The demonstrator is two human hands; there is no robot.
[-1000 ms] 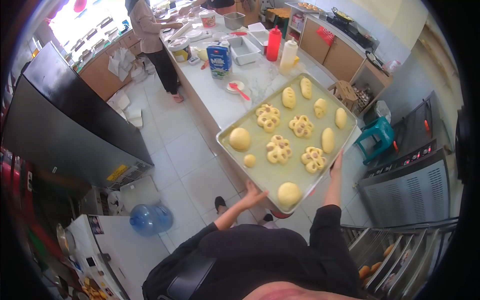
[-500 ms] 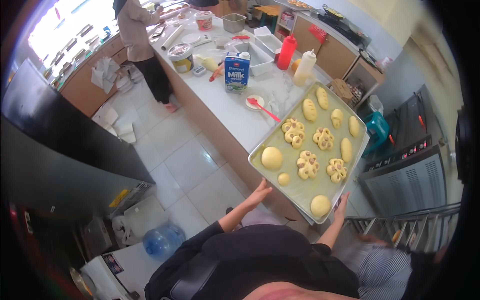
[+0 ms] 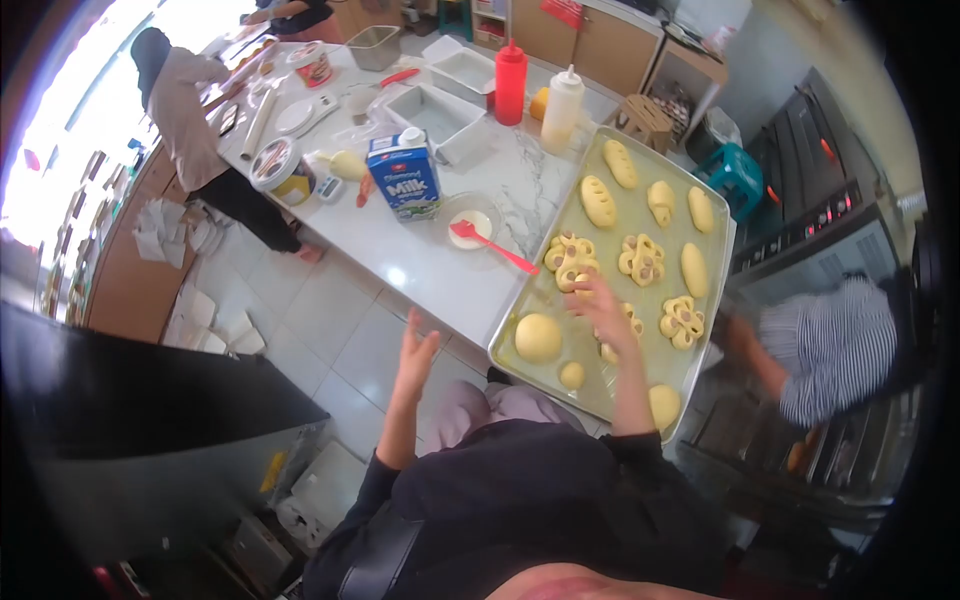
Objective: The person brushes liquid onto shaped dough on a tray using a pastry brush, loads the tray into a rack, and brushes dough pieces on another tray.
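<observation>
A baking tray [image 3: 560,376] of shaped dough lies over the counter's near end. On it are round dough balls such as the large one [image 3: 538,338], flower-shaped dough pieces [image 3: 641,260] with brown bits, and slashed oval loaves [image 3: 598,203]. My right hand [image 3: 607,318] hovers above the tray with fingers apart, partly covering one flower-shaped piece; it holds nothing. My left hand [image 3: 413,358] is raised off the counter's front edge, open and empty. Left of the tray, a red brush or spatula [image 3: 500,250] rests across a small bowl [image 3: 470,229] of white liquid.
Behind the bowl stand a milk carton [image 3: 404,178], a red squeeze bottle [image 3: 510,85] and a pale one [image 3: 562,110]. Metal pans [image 3: 432,115] sit farther back. A person in stripes [image 3: 835,345] is close on my right, by the ovens [image 3: 810,215]. Another person [image 3: 185,95] stands far left.
Both hands have left the tray's edge: the right moved over the dough, the left rose leftward. My view turned, and the striped person came further into sight at right.
</observation>
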